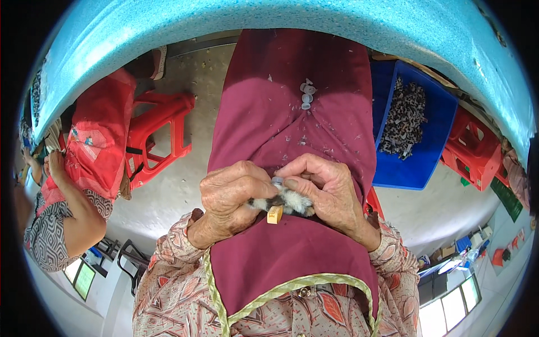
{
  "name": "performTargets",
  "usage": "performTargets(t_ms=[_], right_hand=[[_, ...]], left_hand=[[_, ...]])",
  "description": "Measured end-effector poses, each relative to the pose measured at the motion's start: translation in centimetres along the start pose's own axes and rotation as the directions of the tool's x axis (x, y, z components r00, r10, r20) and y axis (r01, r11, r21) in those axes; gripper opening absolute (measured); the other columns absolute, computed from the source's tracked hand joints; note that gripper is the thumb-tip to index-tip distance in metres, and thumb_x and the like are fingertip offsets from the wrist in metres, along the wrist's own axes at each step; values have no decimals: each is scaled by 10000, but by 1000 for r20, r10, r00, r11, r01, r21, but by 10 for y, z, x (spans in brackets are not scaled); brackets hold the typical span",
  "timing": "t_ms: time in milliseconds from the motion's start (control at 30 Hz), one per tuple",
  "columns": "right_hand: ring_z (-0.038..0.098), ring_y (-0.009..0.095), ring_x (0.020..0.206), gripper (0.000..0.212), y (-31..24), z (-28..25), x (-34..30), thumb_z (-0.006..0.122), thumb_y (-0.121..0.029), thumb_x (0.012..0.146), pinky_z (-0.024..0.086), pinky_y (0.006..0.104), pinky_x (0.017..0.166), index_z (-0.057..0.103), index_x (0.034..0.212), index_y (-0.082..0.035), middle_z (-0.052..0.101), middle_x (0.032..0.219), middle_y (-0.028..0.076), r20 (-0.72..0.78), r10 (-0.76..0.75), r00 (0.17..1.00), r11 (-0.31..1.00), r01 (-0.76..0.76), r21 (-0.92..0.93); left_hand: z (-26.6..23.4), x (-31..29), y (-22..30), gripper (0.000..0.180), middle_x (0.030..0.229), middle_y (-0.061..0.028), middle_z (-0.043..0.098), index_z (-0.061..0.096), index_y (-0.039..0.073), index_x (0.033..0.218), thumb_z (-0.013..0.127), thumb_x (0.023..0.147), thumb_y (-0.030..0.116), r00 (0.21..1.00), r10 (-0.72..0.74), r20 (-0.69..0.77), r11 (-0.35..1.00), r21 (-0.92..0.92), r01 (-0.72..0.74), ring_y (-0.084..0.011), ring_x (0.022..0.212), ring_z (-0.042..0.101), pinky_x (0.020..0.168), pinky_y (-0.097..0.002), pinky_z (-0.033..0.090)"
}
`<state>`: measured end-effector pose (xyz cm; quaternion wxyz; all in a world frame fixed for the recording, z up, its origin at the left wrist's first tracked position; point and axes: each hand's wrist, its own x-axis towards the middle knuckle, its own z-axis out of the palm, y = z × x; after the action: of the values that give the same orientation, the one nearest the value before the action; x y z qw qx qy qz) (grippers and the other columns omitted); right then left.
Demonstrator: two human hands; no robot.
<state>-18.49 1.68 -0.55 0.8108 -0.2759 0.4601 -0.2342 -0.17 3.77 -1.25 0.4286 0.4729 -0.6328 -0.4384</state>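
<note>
Over my lap, both hands are closed on a small furry plush piece (296,202) in white, black and brown. My left hand (233,194) pinches its left end, with the fingertips partly hidden in the fur. Thumb and forefinger of my right hand (334,194) press on its right side, by a small translucent plastic piece (277,181) at the top of the fur. A yellow tag (274,214) hangs from the plush. Farther up the maroon apron (292,135) lie several pale plastic discs (307,96) and scattered bits of fluff.
A light-blue table edge (269,14) curves across the far side. On the right, a blue bin (429,151) holds a heap of dark, mottled furry pieces (404,118), beside a red stool (471,146). Another red stool (163,135) and a seated person in a red apron (101,135) are on the left.
</note>
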Motion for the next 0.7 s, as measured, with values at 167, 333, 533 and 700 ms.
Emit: performTargets(t_ms=[167,333,533,700], right_hand=[[611,70,750,86,1,-2,-1,600,39,854,491,218,673,633,930,17,652,800,46,13,-134,991,984,134,-118],[618,76,742,85,3,-2,-2,608,61,839,498,223,641,615,917,27,650,788,55,22,-220,975,963,221,-152],[619,70,709,89,8,-2,-4,606,85,829,497,221,587,577,884,21,643,779,56,-13,-240,971,957,235,-171],[615,65,724,109,10,-9,-3,613,76,827,501,222,608,582,918,24,642,812,45,51,-148,988,984,153,-93]], left_hand=[[-3,7,10,298,797,-110,639,666,-1,882,719,596,64,985,-170,-25,984,44,171,-189,719,634,631,-303,505],[-5,-3,6,414,892,-154,668,653,-42,1004,738,613,64,958,-275,81,958,-59,280,-231,786,657,687,-312,515],[-3,-4,16,344,798,-99,658,669,-29,947,730,615,36,843,-526,113,845,-45,533,-164,706,634,621,-273,488],[-7,-3,13,318,761,-77,658,680,-8,890,777,619,129,844,-525,110,834,-134,536,-153,661,629,601,-266,479]])
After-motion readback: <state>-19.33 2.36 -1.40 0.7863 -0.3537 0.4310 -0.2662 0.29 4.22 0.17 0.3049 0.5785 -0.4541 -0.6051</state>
